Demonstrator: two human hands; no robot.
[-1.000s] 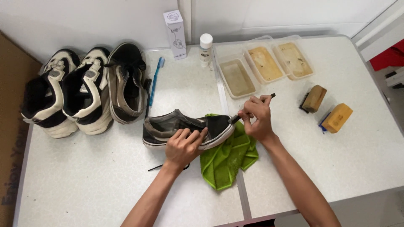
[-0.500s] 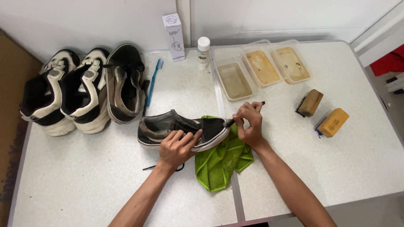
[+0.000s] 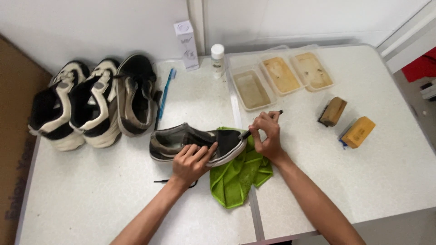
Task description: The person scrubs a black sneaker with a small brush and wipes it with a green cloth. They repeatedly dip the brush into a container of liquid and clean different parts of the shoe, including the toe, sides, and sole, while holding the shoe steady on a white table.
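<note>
- Left hand point(image 3: 190, 162) still pins the grey low-top canvas shoe point(image 3: 196, 142) over the green cloth point(image 3: 238, 177).
- Right hand point(image 3: 267, 134), pinching a thin dark brush point(image 3: 262, 122), has drawn closer to the heel; scrubbing continues.

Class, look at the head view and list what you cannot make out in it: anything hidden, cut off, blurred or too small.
1. Brush head: hidden by the right hand and the grey shoe.
2. Shoe side: covered by the left hand.
3. Green cloth: partly under the shoe.
4. Black lace: mostly behind the left wrist.
5. Tray contents: too murky to identify.
6. Red thing: cut off by the right edge.
</note>
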